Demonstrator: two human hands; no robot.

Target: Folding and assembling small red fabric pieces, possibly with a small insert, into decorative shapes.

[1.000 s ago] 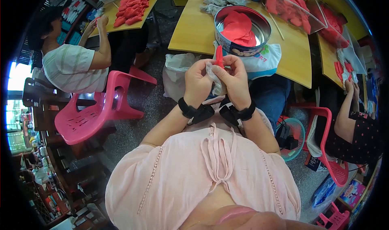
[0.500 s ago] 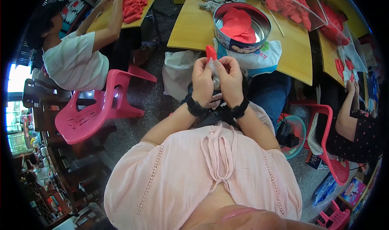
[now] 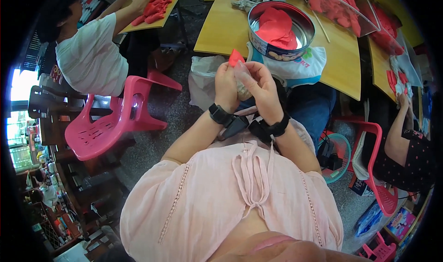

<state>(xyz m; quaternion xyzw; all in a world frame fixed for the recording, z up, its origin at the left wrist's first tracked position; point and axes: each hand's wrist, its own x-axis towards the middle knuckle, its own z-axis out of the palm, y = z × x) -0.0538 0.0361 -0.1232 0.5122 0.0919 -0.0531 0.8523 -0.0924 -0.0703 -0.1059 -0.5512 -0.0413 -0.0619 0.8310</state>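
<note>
In the head view, apparently in the middle of two-handed finger work on a small, pointed, bright red piece point(image 3: 236, 57), held in the air just off the near edge of the yellow wooden table point(image 3: 217, 36), toward its near left corner. Pinching narrowly at its lower end with the fingers of the left hand point(image 3: 225, 87); with the right hand point(image 3: 265, 87), thumb close beside it, cannot tell the grip. Seems to call next for a steady left pinch and light right-thumb control.

Shiny metal tin point(image 3: 281, 30), glossy plastic chair point(image 3: 99, 133)
</note>
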